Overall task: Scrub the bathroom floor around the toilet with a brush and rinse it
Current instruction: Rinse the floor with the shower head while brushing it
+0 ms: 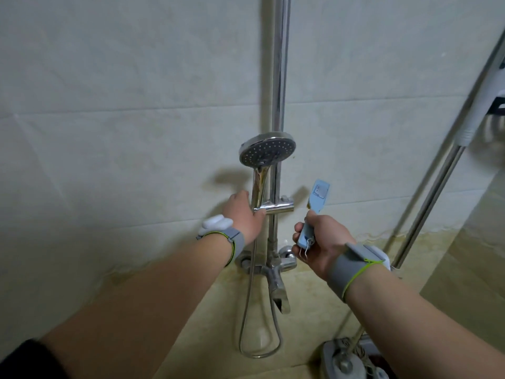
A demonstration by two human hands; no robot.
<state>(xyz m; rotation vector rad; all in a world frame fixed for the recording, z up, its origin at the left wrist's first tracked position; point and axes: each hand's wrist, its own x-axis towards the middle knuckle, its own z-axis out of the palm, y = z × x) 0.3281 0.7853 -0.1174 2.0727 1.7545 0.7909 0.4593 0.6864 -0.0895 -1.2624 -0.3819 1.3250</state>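
Head view: left hand (244, 214), grip curled round the handle of round chrome shower head (267, 151), seated in rail bracket (277, 206); right hand (318, 242), grip clamped on pale blue plastic brush (317, 199), upright beside it. Risk: on lifting, looped metal hose (245, 310) may snag tap spout (278, 294).

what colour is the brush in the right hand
Light blue. The head view shows the brush gripped by its handle in the right hand.
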